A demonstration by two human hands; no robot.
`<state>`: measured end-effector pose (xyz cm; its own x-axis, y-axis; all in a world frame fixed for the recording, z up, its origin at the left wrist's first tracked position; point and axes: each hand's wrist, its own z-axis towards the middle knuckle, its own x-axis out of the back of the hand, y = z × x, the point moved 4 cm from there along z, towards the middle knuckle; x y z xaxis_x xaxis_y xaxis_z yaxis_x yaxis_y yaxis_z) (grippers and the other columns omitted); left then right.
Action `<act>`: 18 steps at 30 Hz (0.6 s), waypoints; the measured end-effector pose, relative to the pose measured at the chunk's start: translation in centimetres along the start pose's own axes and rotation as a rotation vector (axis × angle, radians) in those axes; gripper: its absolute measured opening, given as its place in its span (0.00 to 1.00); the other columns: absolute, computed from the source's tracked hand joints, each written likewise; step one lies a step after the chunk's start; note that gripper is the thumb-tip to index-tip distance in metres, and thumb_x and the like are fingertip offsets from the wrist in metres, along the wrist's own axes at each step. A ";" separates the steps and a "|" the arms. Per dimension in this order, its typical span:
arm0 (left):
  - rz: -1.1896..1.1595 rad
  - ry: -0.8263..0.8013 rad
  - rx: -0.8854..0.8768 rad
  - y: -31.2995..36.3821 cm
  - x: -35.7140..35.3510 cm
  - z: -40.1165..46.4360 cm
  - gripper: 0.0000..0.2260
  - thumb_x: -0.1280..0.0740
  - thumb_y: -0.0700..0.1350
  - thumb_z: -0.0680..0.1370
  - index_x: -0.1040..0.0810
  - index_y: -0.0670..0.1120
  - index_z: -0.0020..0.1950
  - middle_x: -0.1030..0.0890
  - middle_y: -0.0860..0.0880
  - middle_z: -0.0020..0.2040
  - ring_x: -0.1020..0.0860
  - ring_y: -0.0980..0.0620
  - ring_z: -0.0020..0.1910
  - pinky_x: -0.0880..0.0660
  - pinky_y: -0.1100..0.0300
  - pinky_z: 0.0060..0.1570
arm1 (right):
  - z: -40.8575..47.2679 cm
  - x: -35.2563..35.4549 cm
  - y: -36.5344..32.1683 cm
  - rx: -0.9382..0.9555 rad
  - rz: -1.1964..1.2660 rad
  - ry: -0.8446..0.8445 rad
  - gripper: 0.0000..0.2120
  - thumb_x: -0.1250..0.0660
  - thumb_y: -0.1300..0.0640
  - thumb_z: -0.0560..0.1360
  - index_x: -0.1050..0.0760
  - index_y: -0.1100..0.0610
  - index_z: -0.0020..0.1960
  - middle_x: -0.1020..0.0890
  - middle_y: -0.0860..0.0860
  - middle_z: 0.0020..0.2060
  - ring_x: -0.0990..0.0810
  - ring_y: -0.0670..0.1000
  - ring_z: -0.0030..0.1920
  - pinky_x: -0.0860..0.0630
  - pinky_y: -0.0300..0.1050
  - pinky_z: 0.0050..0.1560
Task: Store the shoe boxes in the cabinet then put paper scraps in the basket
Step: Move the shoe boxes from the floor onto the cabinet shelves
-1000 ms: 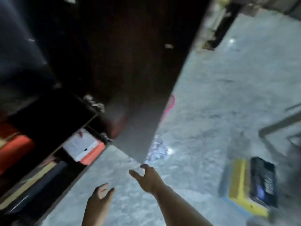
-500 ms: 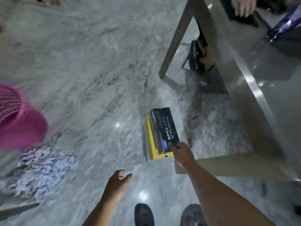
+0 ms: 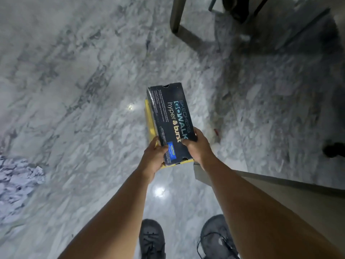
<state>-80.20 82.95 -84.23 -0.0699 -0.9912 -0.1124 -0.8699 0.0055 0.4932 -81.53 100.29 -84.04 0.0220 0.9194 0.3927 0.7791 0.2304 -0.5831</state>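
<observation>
Here, 2 bare hands hold a stack of 2 shoe boxes just above a grey marble floor. The left hand makes its grip on the near left corner, thumb on the lid and fingers curled under the edge. The right hand makes its grip on the near right corner, thumb across the lid and fingers wrapped down the side.

The black shoe box lies on top, printed with white and teal lettering, its long side pointing away from the person. The yellow shoe box sits beneath it, showing only along the left edge and the near end. Whether the hands carry both boxes, or only the black one, cannot be told for sure.

Both forearms reach down from the bottom of the view, above 2 dark shoes. A pile of paper scraps lies on the floor at the far left. A pale furniture edge runs close beside the right arm, and a chair or worktop leg stands at the top. The cabinet and basket are out of view.

The risk, as I judge it, is that both hands hold only the near end. The far end could dip, and the top box could slide off. The right elbow could also knock the furniture edge while lifting.
</observation>
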 end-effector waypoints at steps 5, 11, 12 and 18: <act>0.011 0.041 -0.019 -2.0 1.1 -3.2 0.23 0.33 0.36 0.80 0.27 0.63 0.64 0.16 0.56 0.54 0.17 0.66 0.38 0.23 0.69 0.31 | -3.4 -1.2 0.9 0.040 0.012 0.017 0.22 0.30 0.62 0.76 0.24 0.49 0.69 0.16 0.46 0.53 0.17 0.51 0.54 0.19 0.50 0.58; -0.123 0.120 0.011 -5.8 5.8 -9.9 0.20 0.32 0.42 0.81 0.26 0.60 0.69 0.16 0.50 0.60 0.15 0.62 0.41 0.23 0.67 0.32 | -9.3 -5.8 3.0 0.097 -0.046 -0.113 0.27 0.30 0.51 0.73 0.27 0.39 0.71 0.17 0.45 0.59 0.17 0.49 0.59 0.18 0.56 0.59; -0.167 0.136 0.009 -6.7 6.7 -11.4 0.20 0.32 0.42 0.81 0.27 0.59 0.70 0.16 0.49 0.60 0.15 0.62 0.41 0.23 0.68 0.30 | -10.5 -6.7 3.6 0.102 -0.066 -0.141 0.28 0.30 0.50 0.72 0.29 0.36 0.71 0.17 0.45 0.61 0.17 0.49 0.59 0.18 0.57 0.60; -0.401 0.300 0.027 -14.9 14.3 -22.5 0.19 0.32 0.37 0.80 0.24 0.55 0.66 0.14 0.50 0.55 0.15 0.58 0.42 0.21 0.67 0.34 | -21.5 -14.7 5.5 0.248 -0.257 -0.335 0.33 0.29 0.61 0.74 0.29 0.24 0.62 0.16 0.37 0.57 0.16 0.45 0.57 0.19 0.59 0.61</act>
<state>-57.25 65.70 -73.78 0.4128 -0.9102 -0.0331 -0.8123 -0.3844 0.4387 -64.05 81.16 -77.73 -0.3861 0.8655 0.3193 0.5589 0.4948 -0.6654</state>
